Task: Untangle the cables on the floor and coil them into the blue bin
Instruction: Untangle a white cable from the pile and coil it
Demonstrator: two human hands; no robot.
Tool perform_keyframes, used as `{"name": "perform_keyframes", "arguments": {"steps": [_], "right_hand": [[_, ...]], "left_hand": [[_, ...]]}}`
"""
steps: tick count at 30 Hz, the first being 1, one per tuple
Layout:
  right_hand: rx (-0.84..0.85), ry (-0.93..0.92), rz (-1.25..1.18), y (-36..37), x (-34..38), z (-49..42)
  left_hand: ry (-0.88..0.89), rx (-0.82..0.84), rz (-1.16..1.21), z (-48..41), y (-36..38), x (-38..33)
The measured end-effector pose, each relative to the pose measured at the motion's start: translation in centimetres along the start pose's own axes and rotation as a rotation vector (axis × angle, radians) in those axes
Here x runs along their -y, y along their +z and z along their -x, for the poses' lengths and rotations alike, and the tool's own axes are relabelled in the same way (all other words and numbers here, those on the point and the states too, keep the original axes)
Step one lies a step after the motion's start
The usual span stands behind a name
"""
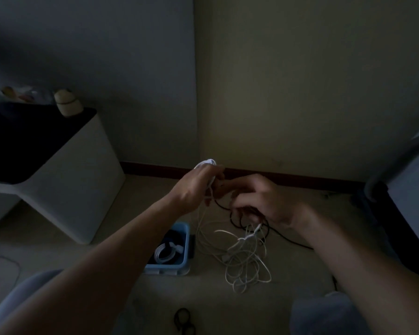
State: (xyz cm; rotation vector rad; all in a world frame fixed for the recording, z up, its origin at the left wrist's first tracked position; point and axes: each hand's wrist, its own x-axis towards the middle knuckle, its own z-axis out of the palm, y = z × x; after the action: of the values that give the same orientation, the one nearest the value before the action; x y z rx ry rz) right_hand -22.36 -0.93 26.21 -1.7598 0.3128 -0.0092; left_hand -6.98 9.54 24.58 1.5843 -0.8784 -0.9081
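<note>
The room is dim. My left hand (195, 187) is raised above the floor and grips a small coil of white cable (207, 163) that loops over its fingers. From it, white cable hangs down into a loose tangle (246, 264) on the carpet. My right hand (264, 200) is close beside the left, fingers curled round black and white strands; a black cable (237, 221) trails from it to the floor on the right. The blue bin (183, 240) stands on the carpet below my left forearm, with a tied white cable coil (166, 253) inside.
A white cabinet with a dark top (58, 170) stands at the left, small objects on it. Dark furniture (402, 201) is at the right edge. A small black cable loop (183, 319) lies on the carpet near my knees. Walls meet in a corner straight ahead.
</note>
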Motion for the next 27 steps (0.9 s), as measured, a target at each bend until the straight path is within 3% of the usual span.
{"name": "perform_keyframes", "arguments": {"steps": [8,12,19,27], "right_hand": [[-0.201,-0.128,-0.052,-1.7,0.2,0.3],[-0.296,-0.192,-0.098,-2.0,-0.1,0.4],[-0.266,-0.229,-0.188,-1.6,0.0,0.0],[-0.456,-0.231,-0.111,-2.7,-1.1,-0.7]], "left_hand": [[-0.150,0.316,-0.046,0.3,0.2,-0.6],[-0.142,0.341,-0.023,0.4,0.4,-1.0],[-0.122,0.319,-0.014,0.6,1.1,-0.8],[-0.089,0.389,0.041,1.3,0.4,-2.0]]}}
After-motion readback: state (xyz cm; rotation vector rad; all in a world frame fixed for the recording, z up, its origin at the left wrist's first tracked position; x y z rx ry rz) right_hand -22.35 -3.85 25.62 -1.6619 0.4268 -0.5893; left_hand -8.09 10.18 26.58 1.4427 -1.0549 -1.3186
